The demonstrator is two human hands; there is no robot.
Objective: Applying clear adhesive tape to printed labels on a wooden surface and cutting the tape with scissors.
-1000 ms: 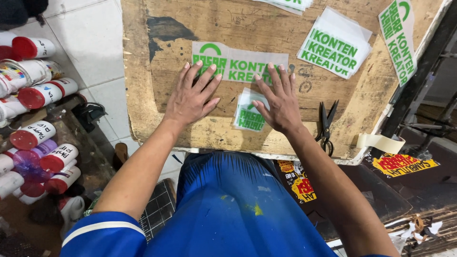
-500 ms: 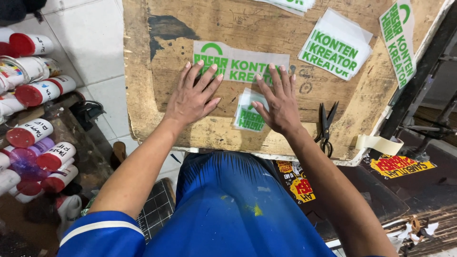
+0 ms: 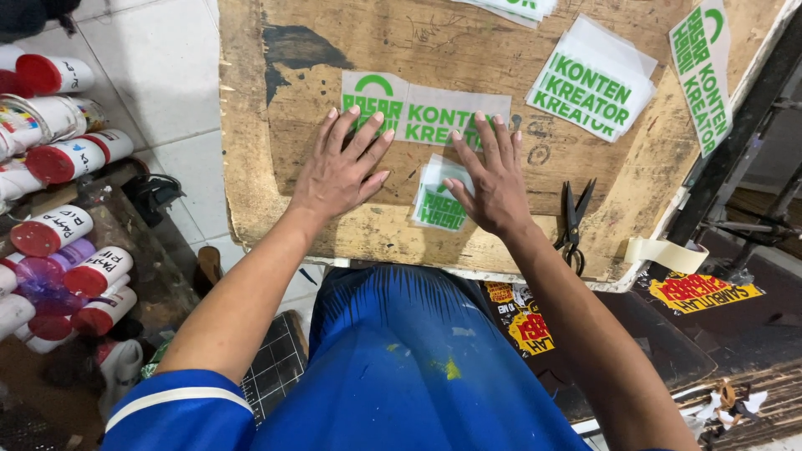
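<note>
From the head camera, looking down: my left hand [image 3: 338, 171] lies flat, fingers spread apart, on the worn wooden board [image 3: 276, 179] in the middle of the frame. Its fingertips rest on the lower edge of the long white sticker strip with green lettering [image 3: 426, 107], which sits just above centre. My right hand [image 3: 493, 179] is also flat and spread, gripping nothing; its fingertips reach the same strip's right part, and its thumb side touches a small stack of green-printed stickers [image 3: 436, 205] lying between my two hands, a little below the strip.

To the right of my right wrist a pair of black scissors [image 3: 575, 219] lies on the board, points up. Further right, at the board's lower corner, a loose piece of pale tape [image 3: 664, 252] hangs off the edge. In the upper right of the frame lies another pile of green-lettered stickers [image 3: 595, 83]. Along the left edge stand red-capped white canisters [image 3: 79, 154] on a dark shelf. My blue garment [image 3: 401, 367] fills the bottom centre.
</note>
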